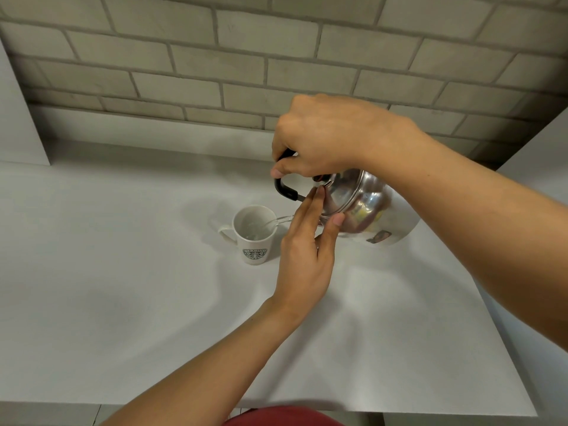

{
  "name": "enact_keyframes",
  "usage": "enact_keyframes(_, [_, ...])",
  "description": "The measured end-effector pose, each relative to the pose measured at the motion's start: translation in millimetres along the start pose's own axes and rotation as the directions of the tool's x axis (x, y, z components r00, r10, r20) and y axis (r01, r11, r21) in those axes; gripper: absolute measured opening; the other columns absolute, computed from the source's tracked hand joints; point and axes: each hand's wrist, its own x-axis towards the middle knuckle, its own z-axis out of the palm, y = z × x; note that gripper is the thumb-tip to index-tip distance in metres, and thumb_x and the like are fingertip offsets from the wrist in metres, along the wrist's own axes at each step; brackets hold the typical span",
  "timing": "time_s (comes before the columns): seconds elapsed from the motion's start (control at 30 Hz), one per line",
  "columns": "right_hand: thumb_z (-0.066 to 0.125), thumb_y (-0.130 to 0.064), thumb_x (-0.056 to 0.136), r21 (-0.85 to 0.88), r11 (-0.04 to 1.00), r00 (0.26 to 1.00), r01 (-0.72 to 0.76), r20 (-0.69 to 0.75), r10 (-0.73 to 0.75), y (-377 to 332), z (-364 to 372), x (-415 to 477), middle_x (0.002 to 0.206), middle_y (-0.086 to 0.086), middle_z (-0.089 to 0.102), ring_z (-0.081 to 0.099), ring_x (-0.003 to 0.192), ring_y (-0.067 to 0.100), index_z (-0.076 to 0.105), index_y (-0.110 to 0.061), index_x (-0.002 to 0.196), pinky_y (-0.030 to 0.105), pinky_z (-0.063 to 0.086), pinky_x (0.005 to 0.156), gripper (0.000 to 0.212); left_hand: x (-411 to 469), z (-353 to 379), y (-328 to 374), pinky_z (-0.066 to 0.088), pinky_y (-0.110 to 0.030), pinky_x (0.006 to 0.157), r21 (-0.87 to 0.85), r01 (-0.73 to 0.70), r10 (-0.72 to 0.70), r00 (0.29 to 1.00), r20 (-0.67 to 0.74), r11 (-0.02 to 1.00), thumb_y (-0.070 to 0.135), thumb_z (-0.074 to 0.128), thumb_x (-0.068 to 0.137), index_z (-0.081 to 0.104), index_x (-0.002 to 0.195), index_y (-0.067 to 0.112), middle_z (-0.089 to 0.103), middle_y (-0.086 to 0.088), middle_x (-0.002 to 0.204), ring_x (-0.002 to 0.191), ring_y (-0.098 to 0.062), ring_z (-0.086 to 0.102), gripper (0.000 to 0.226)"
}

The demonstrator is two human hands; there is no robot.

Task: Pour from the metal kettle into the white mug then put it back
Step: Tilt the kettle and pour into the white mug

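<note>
A shiny metal kettle (368, 207) hangs tilted to the left above the white counter (123, 287). My right hand (322, 139) is closed around its black handle (284, 189). My left hand (304, 250) lies flat against the kettle's lid, fingers extended and pressing on it. A thin clear stream of water (281, 219) runs from the hidden spout into the white mug (255, 235), which stands upright just left of the kettle, its handle to the left and a green logo facing me. Some water sits in the mug.
A grey brick wall (276, 56) rises behind the counter. White side panels (18, 118) stand at the far left and right. The counter's front edge (276, 408) is close to my body.
</note>
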Motion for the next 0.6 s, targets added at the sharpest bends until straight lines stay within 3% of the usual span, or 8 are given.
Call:
enact_keyframes(0.07, [0.065, -0.051, 0.097, 0.001, 1.000, 1.000, 0.001, 0.001, -0.001, -0.4, -0.2, 0.6, 0.066, -0.010, 0.045, 0.067, 0.085, 0.036, 0.082, -0.023, 0.101, 0.048, 0.061, 0.073, 0.032, 0.1, 0.1, 0.6, 0.050, -0.034, 0.106, 0.023, -0.013, 0.013, 1.000, -0.005, 1.000, 0.034, 0.054, 0.106, 0.043, 0.154, 0.016, 0.050, 0.001, 0.154, 0.130, -0.028, 0.060, 0.052])
enact_keyframes(0.23, [0.066, -0.050, 0.097, -0.007, 1.000, 1.000, 0.014, 0.006, -0.014, -0.7, 0.2, 3.1, 0.067, -0.009, 0.050, 0.069, 0.084, 0.035, 0.082, -0.021, 0.101, 0.047, 0.061, 0.072, 0.034, -0.5, 0.2, 1.1, 0.048, -0.045, 0.107, 0.053, -0.006, 0.007, 1.000, -0.017, 0.999, 0.035, 0.053, 0.107, 0.043, 0.154, 0.017, 0.053, 0.000, 0.152, 0.129, -0.026, 0.060, 0.052])
enact_keyframes(0.6, [0.066, -0.050, 0.097, -0.013, 1.000, 1.000, 0.019, 0.007, -0.019, -3.1, 1.1, 6.4, 0.076, 0.001, 0.060, 0.070, 0.085, 0.036, 0.082, -0.020, 0.101, 0.048, 0.062, 0.075, 0.034, -1.3, -2.1, 3.6, 0.046, -0.043, 0.109, 0.058, 0.013, -0.012, 1.000, -0.024, 0.998, 0.037, 0.052, 0.106, 0.044, 0.154, 0.016, 0.052, 0.002, 0.153, 0.132, -0.023, 0.059, 0.052])
